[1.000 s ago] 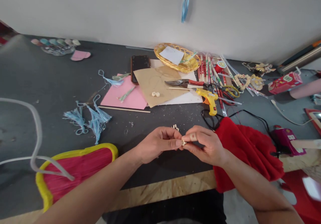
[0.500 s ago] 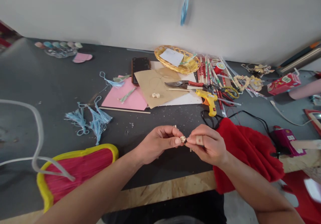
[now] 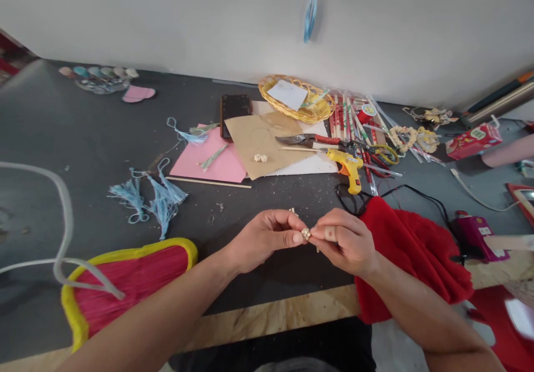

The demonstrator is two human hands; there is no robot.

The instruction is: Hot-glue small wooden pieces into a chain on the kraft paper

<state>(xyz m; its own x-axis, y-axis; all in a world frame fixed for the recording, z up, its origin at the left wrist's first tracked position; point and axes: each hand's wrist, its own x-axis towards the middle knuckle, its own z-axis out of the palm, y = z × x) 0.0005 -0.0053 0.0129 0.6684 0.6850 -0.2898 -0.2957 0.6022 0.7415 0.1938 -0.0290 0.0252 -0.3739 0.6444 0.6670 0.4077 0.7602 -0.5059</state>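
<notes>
I have left hand and right hand fingertips pinched closed on one small cream cluster; yellow hot-glue gun lies near red cloth.

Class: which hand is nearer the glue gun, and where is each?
Right. The right hand is below the glue gun in view; the left hand is farther off, below and left.

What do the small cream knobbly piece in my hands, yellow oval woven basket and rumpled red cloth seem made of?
Small cream knobbly piece: matte, possibly wood; too small to tell.
Yellow oval woven basket: probably wicker, slightly glossy, given the looped strands.
Rumpled red cloth: likely plush fabric, matte, judging by soft folds.
</notes>
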